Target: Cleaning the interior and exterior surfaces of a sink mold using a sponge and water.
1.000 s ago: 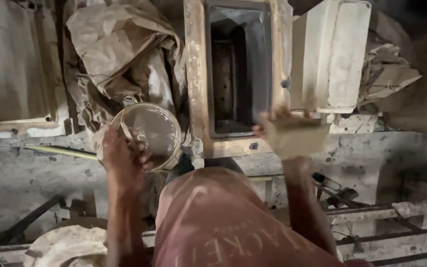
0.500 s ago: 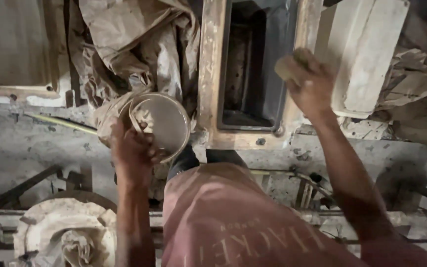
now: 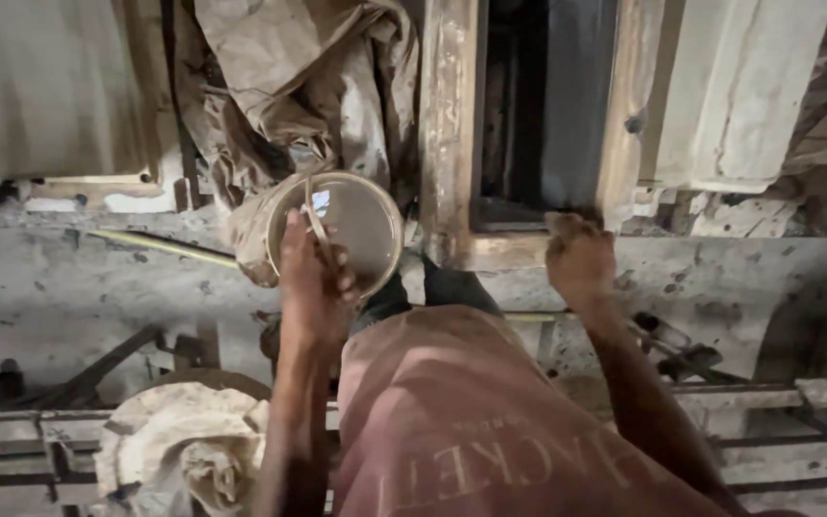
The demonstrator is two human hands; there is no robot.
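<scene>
My left hand (image 3: 313, 278) grips a thin pale stick (image 3: 314, 215) that reaches into a round, dirty bowl (image 3: 370, 225) with pale liquid in it. The bowl sits on the grey concrete ledge (image 3: 98, 278), against a rusty rectangular mould frame (image 3: 447, 134). My right hand (image 3: 581, 258) rests on the frame's lower right corner, knuckles up and fingers curled. Anything under its palm is hidden. My pink shirt (image 3: 490, 421) fills the lower middle.
Crumpled brown paper sacks (image 3: 289, 86) lie behind the bowl. A pale block-shaped slab (image 3: 739, 86) stands right of the frame. A yellowish rod (image 3: 160, 246) lies on the ledge. Below, metal bars (image 3: 768, 402) and a bundled dirty cloth (image 3: 184, 450) sit at lower left.
My right hand has come down from the frame's upper right side to its lower right corner. The left hand stays at the bowl with the stick.
</scene>
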